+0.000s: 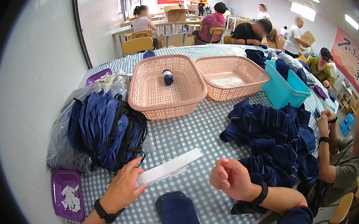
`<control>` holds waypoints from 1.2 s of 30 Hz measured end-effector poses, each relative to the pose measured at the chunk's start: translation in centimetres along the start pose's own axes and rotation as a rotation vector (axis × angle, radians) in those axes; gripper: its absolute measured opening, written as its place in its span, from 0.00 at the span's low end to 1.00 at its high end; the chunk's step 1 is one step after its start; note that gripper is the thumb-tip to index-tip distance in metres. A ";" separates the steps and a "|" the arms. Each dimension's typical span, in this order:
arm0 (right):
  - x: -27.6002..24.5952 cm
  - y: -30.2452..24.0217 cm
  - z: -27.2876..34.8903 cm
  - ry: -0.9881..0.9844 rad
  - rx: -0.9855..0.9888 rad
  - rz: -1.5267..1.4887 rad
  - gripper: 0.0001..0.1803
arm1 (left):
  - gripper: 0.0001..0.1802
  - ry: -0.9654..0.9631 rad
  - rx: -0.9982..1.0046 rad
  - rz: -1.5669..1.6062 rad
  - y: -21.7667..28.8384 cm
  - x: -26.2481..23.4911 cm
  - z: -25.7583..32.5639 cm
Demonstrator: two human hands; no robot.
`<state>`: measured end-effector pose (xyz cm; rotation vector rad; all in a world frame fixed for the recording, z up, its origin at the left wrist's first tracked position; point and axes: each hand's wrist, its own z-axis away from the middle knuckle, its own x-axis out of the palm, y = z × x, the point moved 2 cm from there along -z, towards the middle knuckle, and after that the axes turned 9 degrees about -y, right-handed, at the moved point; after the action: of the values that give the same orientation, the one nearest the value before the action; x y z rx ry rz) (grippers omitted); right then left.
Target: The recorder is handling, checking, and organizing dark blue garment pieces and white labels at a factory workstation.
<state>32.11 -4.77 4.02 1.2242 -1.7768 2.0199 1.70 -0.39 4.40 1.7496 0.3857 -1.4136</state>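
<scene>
My left hand [125,185] has its fingers outstretched, with the thumb at the near end of a stack of long white paper strips [170,166]. Its fingertips are close to a bundle of flat navy fabric pieces with black cords [99,127], partly inside a clear plastic bag. Over the cloth to the right of the strips, my right hand [232,180] is curled into a loose fist, with nothing visibly sticking out of it. Between my hands, nearer me, lies a folded navy fabric piece [179,214].
A purple tray [53,186] of small white slips is at the left. Farther back stand two pink baskets [165,107] [230,92], one holding a navy roll [167,77], and a turquoise bin [283,92]. Navy cloth [274,131] is heaped at right, beside a co-worker [343,156].
</scene>
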 end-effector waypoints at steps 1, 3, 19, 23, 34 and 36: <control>0.0 0.0 0.0 -0.003 -0.002 0.002 0.25 | 0.24 0.001 0.000 -0.002 0.0 0.0 0.0; 0.1 0.0 0.0 -0.007 -0.002 0.001 0.25 | 0.24 0.003 0.000 -0.005 0.0 0.0 0.0; -0.3 0.1 0.1 -0.039 -0.019 -0.024 0.23 | 0.21 0.024 -0.024 0.070 0.2 -0.4 -0.2; 0.0 -0.1 0.1 -0.006 0.002 0.019 0.24 | 0.20 0.123 -0.025 0.145 0.8 -0.8 -0.3; 0.3 0.2 0.4 -0.283 0.058 0.093 0.20 | 0.25 0.365 0.150 0.110 1.2 -1.3 0.4; 0.5 0.4 0.3 -0.374 0.065 0.143 0.23 | 0.25 0.362 0.165 0.112 1.4 -1.2 0.6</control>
<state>31.65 -5.38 4.04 1.6286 -2.0259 2.0421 1.92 -1.39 6.02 2.1350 0.3630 -1.0740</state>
